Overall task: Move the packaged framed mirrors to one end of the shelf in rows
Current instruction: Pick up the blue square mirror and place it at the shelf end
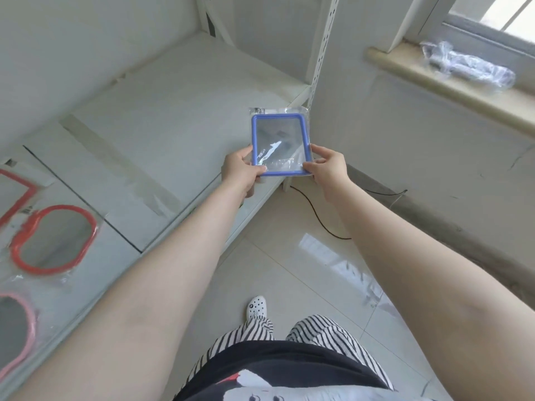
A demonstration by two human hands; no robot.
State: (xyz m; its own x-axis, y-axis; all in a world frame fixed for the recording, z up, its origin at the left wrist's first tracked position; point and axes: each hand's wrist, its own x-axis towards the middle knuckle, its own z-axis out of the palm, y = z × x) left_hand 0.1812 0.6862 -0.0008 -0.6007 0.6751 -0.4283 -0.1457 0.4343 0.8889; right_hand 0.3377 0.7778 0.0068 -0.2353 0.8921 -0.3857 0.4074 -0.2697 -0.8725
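With our left hand (241,172) and right hand (325,166) each pinching a near corner of the blue-framed mirror (280,144) above the shelf (179,117) front right end, we keep that grip level and set it down square into the corner.

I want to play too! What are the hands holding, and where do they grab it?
Both hands hold the blue-framed mirror in its clear bag. The left hand pinches its near left corner, the right hand its near right corner.
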